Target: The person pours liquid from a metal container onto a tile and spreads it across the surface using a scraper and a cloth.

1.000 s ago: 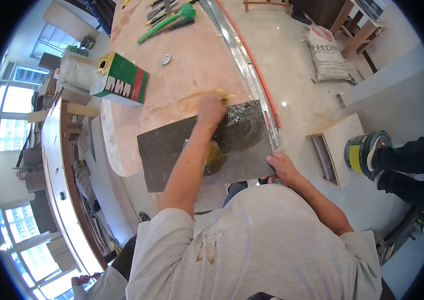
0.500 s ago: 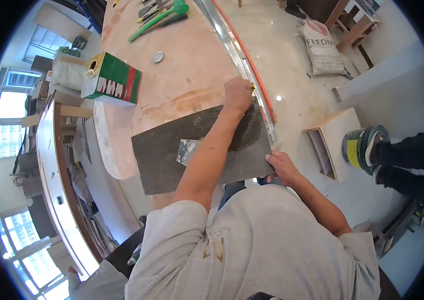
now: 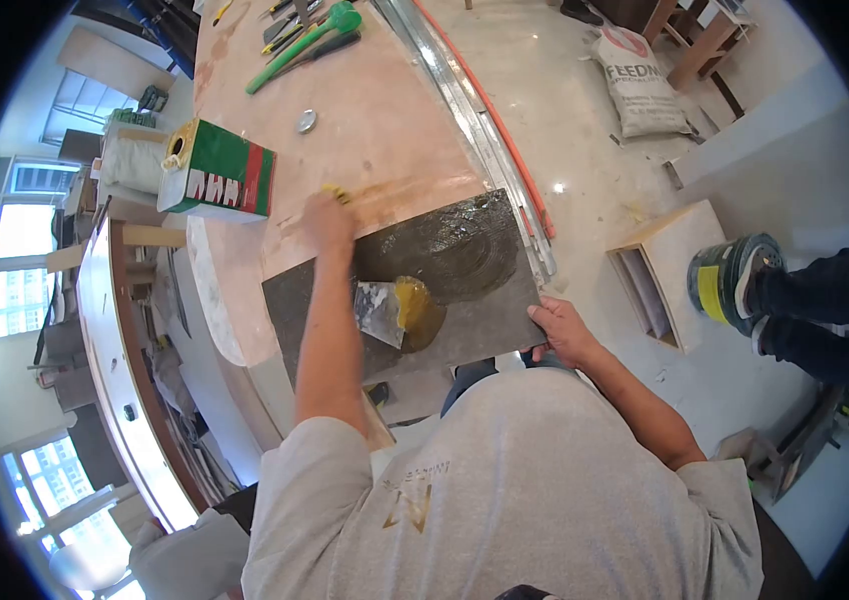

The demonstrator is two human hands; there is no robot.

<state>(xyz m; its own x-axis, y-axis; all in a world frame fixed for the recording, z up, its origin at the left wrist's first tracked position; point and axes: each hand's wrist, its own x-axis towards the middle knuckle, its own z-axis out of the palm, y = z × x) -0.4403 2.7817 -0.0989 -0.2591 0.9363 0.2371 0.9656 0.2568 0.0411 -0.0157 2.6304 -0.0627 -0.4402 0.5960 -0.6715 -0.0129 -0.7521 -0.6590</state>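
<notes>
A dark grey sheet point(image 3: 485, 310) lies across the table's near end, with wet, glossy adhesive point(image 3: 455, 240) spread in ridged swirls over its far right part. My right hand point(image 3: 563, 333) grips its right near corner, thumb on top and fingers underneath. Blurred by motion, my left hand point(image 3: 329, 222) is over the sheet's far left edge, closed on a small yellow spreader point(image 3: 336, 193) that shows only in part. On the sheet below it rests a paint-spotted, flat piece point(image 3: 378, 312), with a yellow-brown blob of adhesive point(image 3: 415, 308) at its right side.
A green, white and red can point(image 3: 220, 172) stands on the pinkish tabletop point(image 3: 385, 130), near a round metal lid point(image 3: 307, 121). Farther back lie a green mallet point(image 3: 310, 45) and several tools. Metal channels point(image 3: 465, 105) line the right edge. Another person's legs point(image 3: 815, 315) are at right, beside a bucket point(image 3: 720, 275).
My left hand has swept left across the sheet with the yellow spreader, uncovering the wet swirls and the yellow-brown blob. My right hand stays on the corner.
</notes>
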